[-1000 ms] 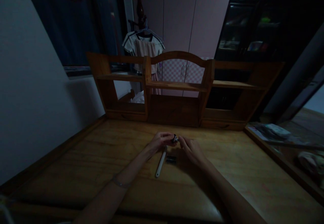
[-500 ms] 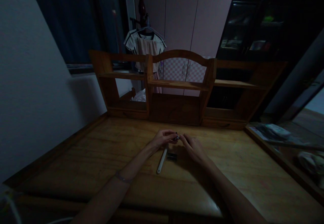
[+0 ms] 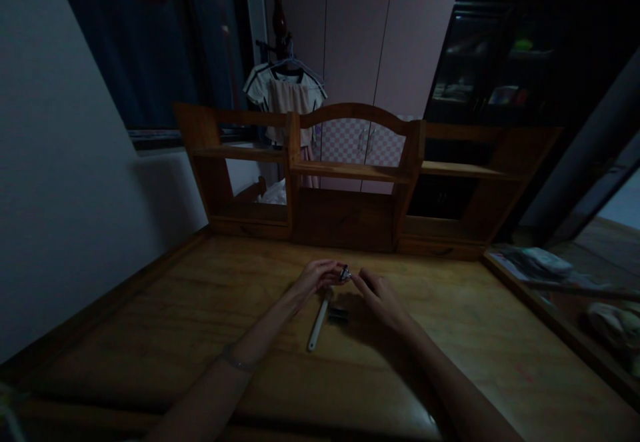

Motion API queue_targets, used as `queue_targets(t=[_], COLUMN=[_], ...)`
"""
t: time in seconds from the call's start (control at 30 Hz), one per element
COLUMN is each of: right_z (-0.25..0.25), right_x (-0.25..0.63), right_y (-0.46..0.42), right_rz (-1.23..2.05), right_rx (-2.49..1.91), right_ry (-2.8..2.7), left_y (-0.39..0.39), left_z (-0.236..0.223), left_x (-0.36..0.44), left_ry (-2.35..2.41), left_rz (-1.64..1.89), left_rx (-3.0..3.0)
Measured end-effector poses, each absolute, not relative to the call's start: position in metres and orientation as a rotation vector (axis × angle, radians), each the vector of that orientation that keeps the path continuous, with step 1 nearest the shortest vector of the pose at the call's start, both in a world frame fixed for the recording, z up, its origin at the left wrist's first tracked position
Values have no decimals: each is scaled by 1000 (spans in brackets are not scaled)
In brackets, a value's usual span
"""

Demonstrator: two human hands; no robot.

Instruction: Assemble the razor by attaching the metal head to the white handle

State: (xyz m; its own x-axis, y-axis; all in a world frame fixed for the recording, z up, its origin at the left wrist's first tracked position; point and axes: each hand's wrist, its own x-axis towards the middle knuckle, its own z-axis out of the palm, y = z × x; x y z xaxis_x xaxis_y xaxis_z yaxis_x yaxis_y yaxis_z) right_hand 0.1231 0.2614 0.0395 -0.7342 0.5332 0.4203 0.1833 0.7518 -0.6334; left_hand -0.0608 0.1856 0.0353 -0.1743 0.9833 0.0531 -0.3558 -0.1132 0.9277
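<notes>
1. Light low; whole room dim, corners in shadow.
2. Left: plain pale wall (image 3: 70, 189), dark blue curtain (image 3: 150, 62) beyond it.
3. Wooden tabletop (image 3: 200, 289), faint sheen near front edge; open wooden shelf unit (image 3: 353, 171) along its back, arched at centre.
4. Behind: pink wardrobe (image 3: 357, 35), checked lower panels; clothes (image 3: 287, 95) hanging beside it.
5. Right: black glass-fronted cabinet (image 3: 475, 42).
</notes>
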Motion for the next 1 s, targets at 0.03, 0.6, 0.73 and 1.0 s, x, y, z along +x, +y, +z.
queue_targets(t=[0.03, 0.6, 0.73, 1.0], right_z=[39, 46, 46, 47], right_x=[123, 125, 124, 122], right_y=[262, 263, 263, 265], right_rz=[761, 571, 581, 807], right_rx=[-534, -610, -641, -624], right_ry=[-2338, -2278, -2271, -2221], left_y=[185, 188, 189, 187], left_z=[37, 31, 30, 32], left_x=[-60, -56, -55, -54], left_ry=[1001, 954, 958, 966], left_rz=[1544, 1470, 1472, 1451], left_rx=[894, 984, 997, 988])
